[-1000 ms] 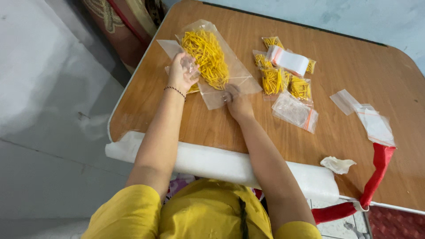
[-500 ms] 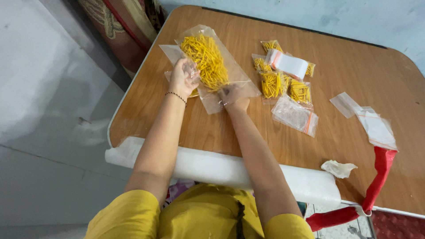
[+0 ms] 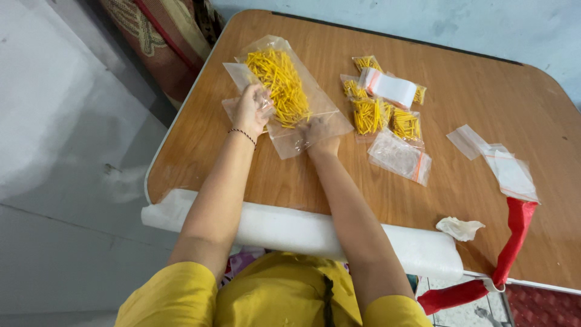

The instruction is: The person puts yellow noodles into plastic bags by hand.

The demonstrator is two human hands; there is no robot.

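a wooden table (image 3: 460, 97) holds a large clear plastic bag (image 3: 302, 115) of thin yellow sticks near its left edge, likely light, limp and slippery, best pinched at the open end. the left hand (image 3: 251, 110) pinches the bag's left side, the right hand (image 3: 322, 134) is curled on its near end; small filled bags (image 3: 370, 114) lie just right.

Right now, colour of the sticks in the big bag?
Yellow; the sticks in the clear big bag show best in the head view.

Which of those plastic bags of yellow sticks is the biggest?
The large clear bag under both hands, left hand and right hand; the small filled bags lie untouched beside it.
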